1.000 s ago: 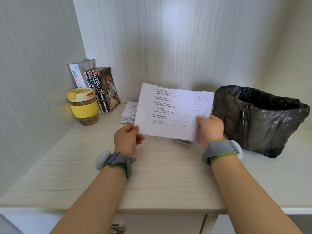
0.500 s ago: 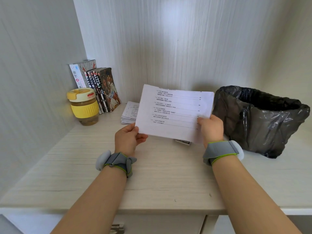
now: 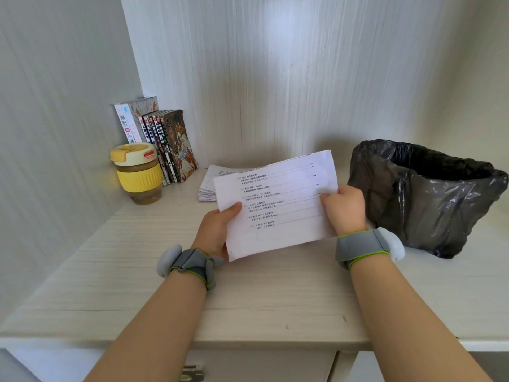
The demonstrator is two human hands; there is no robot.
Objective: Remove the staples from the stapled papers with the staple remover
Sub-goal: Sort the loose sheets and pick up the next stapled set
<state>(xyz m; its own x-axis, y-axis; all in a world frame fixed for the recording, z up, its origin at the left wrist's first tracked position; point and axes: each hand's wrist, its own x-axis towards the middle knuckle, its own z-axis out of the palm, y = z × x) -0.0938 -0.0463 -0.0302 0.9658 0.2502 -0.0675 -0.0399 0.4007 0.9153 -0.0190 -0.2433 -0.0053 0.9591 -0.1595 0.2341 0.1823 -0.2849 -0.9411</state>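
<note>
I hold a white printed paper [image 3: 278,205] above the desk, tilted flatter with its far edge leaning away. My left hand [image 3: 217,230] pinches its lower left edge, thumb on top. My right hand [image 3: 344,208] grips its right edge. Behind the sheet lies a stack of more printed papers [image 3: 208,186] on the desk. No staple remover shows; the held paper hides the desk spot beneath it.
A bin lined with a black bag [image 3: 429,194] stands at the right. A yellow-lidded jar [image 3: 139,172] and a row of books [image 3: 162,142] sit in the back left corner. Walls close in at left and back. The light wooden desk [image 3: 248,299] ends near me.
The paper has tipped from nearly upright to leaning back and come lower and closer to me; both hands kept their hold and moved slightly with it.
</note>
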